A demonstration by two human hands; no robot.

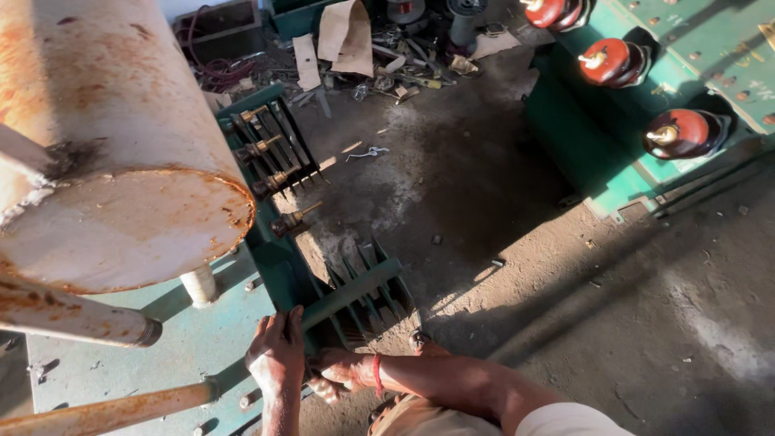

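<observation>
My left hand [274, 351] lies on the rim of a green transformer tank [202, 339], its fingers curled over the edge beside the green cooling fins [359, 295]. My right hand [333, 373], with a red thread round the wrist, is curled just below that rim and touches the left hand. What its fingers hold is hidden. Several brass terminals [278, 178] stick out of the tank's side farther away. A rusty white drum [121, 161] hangs over the tank's top at the left.
Rusty white pipes [81, 319] cross the tank's lid. A second green transformer [597, 153] with red-brown insulators [607, 60] stands at the upper right. Scrap metal, wire and cardboard [347, 32] litter the far dirt floor. My sandalled foot [424, 343] stands by the fins.
</observation>
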